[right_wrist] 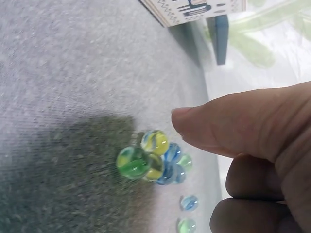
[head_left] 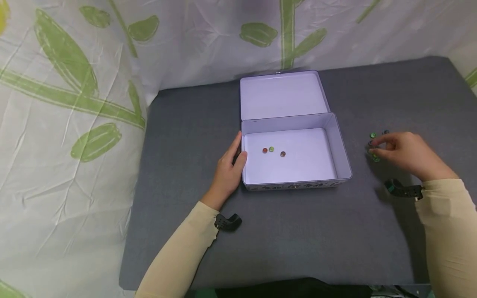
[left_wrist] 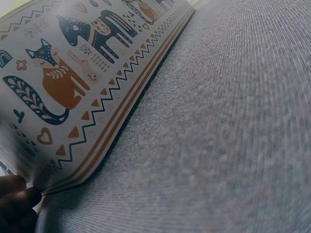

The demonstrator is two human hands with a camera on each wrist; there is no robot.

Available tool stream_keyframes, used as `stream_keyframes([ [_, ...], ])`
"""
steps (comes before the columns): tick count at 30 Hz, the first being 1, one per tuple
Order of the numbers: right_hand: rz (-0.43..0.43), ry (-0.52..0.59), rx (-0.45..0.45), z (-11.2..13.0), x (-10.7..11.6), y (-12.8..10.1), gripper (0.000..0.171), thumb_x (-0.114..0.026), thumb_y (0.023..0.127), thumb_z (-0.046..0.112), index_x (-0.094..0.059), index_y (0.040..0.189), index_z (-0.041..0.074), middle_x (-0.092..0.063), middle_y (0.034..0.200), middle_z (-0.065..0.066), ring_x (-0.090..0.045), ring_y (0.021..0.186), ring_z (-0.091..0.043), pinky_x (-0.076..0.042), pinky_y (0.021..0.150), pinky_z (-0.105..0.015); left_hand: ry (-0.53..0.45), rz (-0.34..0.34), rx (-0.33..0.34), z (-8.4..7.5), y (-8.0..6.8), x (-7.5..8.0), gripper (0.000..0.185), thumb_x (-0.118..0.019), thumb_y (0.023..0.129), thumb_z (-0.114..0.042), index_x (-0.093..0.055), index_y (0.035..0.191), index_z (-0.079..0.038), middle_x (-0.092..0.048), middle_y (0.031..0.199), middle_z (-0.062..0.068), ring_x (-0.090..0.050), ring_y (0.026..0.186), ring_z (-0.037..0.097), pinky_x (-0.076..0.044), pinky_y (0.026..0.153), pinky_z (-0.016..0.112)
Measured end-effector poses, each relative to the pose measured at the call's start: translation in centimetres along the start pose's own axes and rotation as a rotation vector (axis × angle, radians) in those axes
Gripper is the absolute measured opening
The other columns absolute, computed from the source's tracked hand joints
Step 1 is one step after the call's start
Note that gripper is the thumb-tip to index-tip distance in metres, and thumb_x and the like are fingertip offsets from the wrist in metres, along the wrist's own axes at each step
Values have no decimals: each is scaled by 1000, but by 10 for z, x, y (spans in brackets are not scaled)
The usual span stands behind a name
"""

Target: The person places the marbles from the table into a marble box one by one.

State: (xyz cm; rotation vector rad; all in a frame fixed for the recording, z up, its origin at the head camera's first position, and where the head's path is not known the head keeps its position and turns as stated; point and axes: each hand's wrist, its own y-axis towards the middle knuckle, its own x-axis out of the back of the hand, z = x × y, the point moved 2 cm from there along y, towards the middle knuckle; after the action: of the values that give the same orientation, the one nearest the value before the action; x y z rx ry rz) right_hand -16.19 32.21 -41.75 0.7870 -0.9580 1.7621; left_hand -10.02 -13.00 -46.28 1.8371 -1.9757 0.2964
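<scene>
Leafy green-and-white cloth hangs behind the grey worktop (head_left: 283,231) I work on. My left hand (head_left: 229,169) rests flat against the near-left side of the open tin box (head_left: 337,149), fingers straight, holding nothing. Inside the box, just past my left thumb, lie three marbles in the box (head_left: 273,151), so I judge three are put away. My right hand (head_left: 408,154) hangs over the little pile of marbles (right_wrist: 153,160) on the worktop, well to the right of the box. Its thumb (right_wrist: 233,124) hangs just above them, with nothing pinched that I can see. Several marbles are left to move, I think.
</scene>
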Motion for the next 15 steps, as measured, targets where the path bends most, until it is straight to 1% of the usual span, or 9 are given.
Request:
stream_keyframes([
  [5, 4, -27, 20, -1, -6, 3, 28, -75, 97, 21, -75, 114, -2, -64, 78, -4, -52, 67, -17, -41, 60, -34, -2, -10, 21, 2, -3, 1, 61, -45, 110, -34, -31, 168, -24, -34, 170, -2, -31, 156, 13, -28, 127, 42],
  [11, -19, -34, 49, -3, -10, 2, 27, -75, 97, 18, -75, 111, -5, -62, 75, -2, -49, 64, -15, -40, 58, -33, -6, -12, 19, 1, -3, 1, 60, -45, 110, -34, -31, 167, -26, -34, 169, -5, -31, 156, 11, -28, 127, 41],
  [15, -24, -34, 38, -2, -11, 1, 28, -73, 98, 18, -74, 113, -6, -61, 74, -2, -48, 64, -15, -40, 58, -33, -7, -6, 7, 0, -1, 1, 59, -45, 110, -36, -31, 167, -25, -34, 169, -5, -31, 156, 11, -28, 127, 40],
])
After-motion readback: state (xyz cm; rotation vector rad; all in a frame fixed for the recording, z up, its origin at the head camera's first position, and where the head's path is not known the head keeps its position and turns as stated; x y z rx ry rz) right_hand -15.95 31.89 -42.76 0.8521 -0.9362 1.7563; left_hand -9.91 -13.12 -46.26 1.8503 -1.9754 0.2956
